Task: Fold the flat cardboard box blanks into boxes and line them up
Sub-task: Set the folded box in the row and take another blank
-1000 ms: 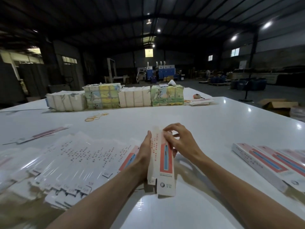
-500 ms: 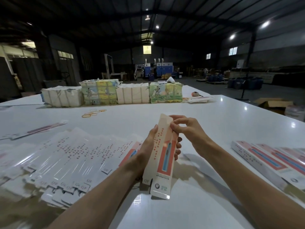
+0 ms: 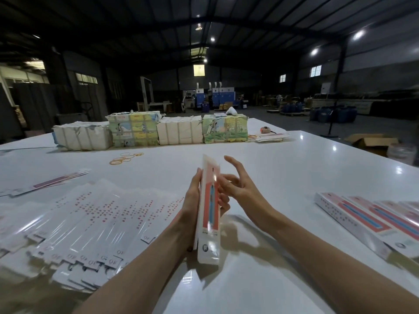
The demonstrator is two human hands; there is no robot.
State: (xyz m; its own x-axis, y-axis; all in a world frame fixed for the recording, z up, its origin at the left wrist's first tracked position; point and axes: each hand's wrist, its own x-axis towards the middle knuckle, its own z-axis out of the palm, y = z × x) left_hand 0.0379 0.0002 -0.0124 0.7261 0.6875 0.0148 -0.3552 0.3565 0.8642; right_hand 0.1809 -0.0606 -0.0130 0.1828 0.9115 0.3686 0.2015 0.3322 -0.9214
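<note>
Cardboard box, partly formed, stands on end in front of the person. Its near end hangs just above the white table and its long axis runs up and away from the body, leaning a little forward. The red face with the blue print is turned toward the camera.

The left hand holds it by the middle. The thumb side lies along the left edge, and the fingertips curl round from behind onto the right edge. This is the nearer hand and the only one bearing the box.

The right hand hovers just beside the box's upper right, wide and holding nothing. Its fingers are spread and its shorter fingers come close to the face; whether they touch it cannot be told. The far end flap appears to stand unclosed above both hands, so the next move likely falls to the right hand, reaching up and inward to that end.

A fan of flat blanks lies on the table to the left. To the right, well apart from the hands, finished boxes lie side by side in a row, where this one would probably go.

Farther off lie loose rubber bands, then wrapped bundles along the table's far edge.
</note>
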